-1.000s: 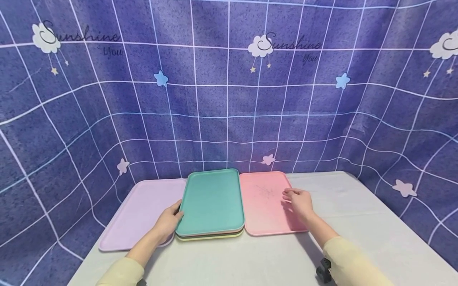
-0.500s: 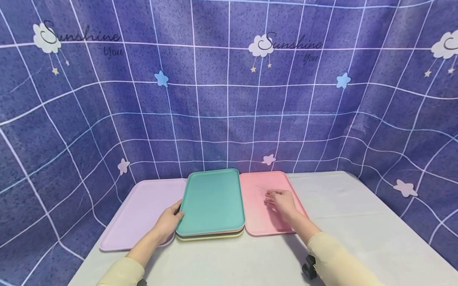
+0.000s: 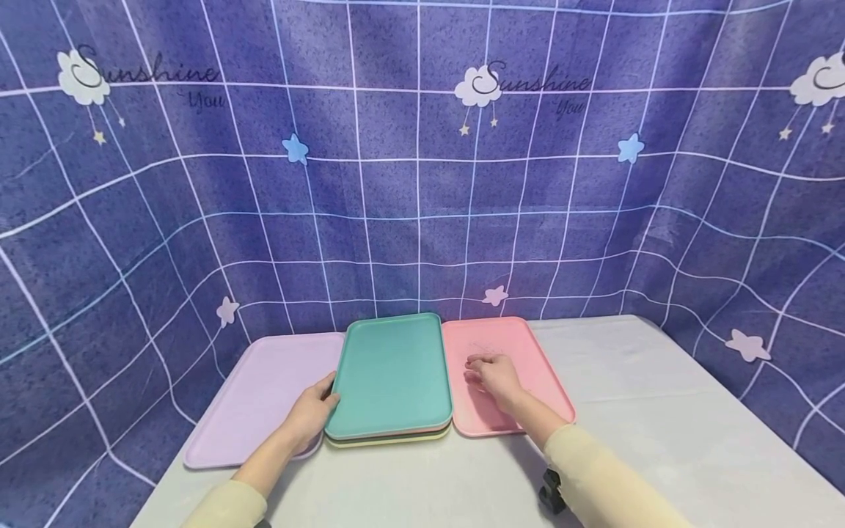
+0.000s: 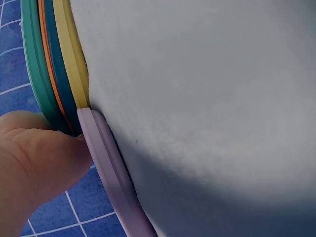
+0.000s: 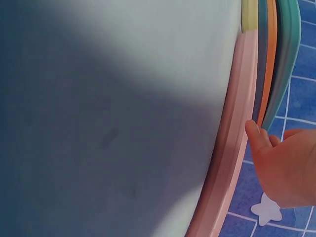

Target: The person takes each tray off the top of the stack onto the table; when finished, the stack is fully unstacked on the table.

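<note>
In the head view, a teal tray (image 3: 392,374) tops a stack in the middle. Orange (image 4: 43,29), dark blue (image 4: 60,64) and yellow (image 4: 72,54) tray edges show below it in the left wrist view. My left hand (image 3: 309,413) grips the stack's left edge, thumb at the teal rim; the undersides of its fingers are hidden. Above the pink tray (image 3: 511,334), right of the stack, my right hand (image 3: 496,380) hovers with loosely bent fingers and holds nothing. Its fingertips point toward the stack's right side.
A lilac tray (image 3: 264,396) lies left of the stack, partly behind my left forearm. Light cloth (image 3: 627,381) covers the table. A blue-purple grid curtain (image 3: 389,242) hangs behind and along both sides.
My right hand has moved left across the pink tray, from its right edge toward the stack. My left hand and the trays have stayed in place.
</note>
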### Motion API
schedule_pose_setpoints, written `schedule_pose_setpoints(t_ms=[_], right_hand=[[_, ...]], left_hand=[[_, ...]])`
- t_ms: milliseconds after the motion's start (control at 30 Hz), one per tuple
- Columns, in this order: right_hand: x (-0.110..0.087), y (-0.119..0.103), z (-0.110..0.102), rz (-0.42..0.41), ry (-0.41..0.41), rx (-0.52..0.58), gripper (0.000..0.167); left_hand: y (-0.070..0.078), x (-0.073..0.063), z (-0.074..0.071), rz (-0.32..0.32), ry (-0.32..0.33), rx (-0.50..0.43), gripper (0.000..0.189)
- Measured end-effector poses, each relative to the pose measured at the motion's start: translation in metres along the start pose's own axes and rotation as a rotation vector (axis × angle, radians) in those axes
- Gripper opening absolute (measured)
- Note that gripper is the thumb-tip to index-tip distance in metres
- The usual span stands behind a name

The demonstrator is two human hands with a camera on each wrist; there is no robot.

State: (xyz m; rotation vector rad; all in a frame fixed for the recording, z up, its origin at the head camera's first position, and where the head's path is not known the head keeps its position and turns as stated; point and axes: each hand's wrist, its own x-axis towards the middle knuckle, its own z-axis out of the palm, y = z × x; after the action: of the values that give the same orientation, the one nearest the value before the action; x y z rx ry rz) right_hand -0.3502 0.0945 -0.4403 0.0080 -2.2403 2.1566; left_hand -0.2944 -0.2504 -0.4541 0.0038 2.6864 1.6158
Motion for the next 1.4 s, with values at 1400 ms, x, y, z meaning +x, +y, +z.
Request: schedule_pose_setpoints(t_ms=[1400], right_hand=[[-0.006,-0.002,0.043,-0.159,0.028,-0.351,0.030]], left_hand=[[0.000,-0.001,-0.001,-0.001,0.008,-0.021,0.059]])
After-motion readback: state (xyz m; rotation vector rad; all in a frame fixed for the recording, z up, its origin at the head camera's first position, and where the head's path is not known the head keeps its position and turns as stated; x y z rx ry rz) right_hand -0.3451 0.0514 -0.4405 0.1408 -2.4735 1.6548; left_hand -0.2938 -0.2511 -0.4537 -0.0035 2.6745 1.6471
